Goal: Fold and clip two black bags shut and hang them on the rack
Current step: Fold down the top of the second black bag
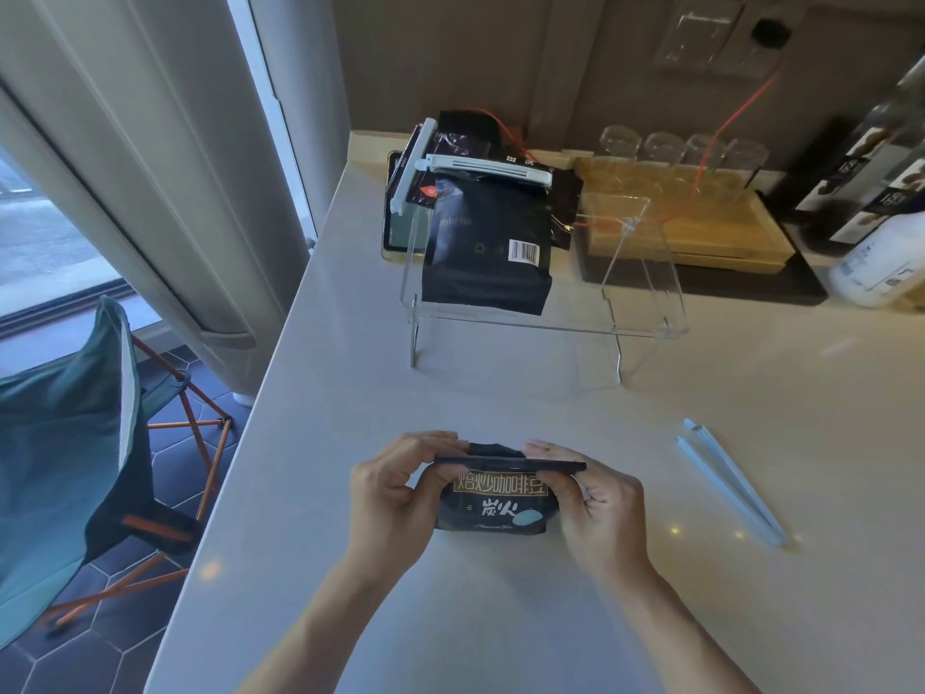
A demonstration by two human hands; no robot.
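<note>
A small black bag point(495, 508) with gold and white lettering stands on the white counter point(500, 618) in front of me. My left hand point(390, 498) pinches the left end of its folded top edge, and my right hand point(595, 503) pinches the right end. A light blue clip point(731, 480) lies open on the counter to the right, apart from both hands. Farther back stands a clear acrylic rack point(645, 313). Another black bag point(488, 247) hangs on it by a white clip point(488, 168). A second white clip point(413, 170) holds a dark bag at the rack's left.
A wooden tray point(711, 232) with several upturned glasses sits behind the rack on a dark mat. A white bottle point(876, 265) stands at the far right. The counter's left edge drops to a tiled floor with a teal folding chair point(60, 443).
</note>
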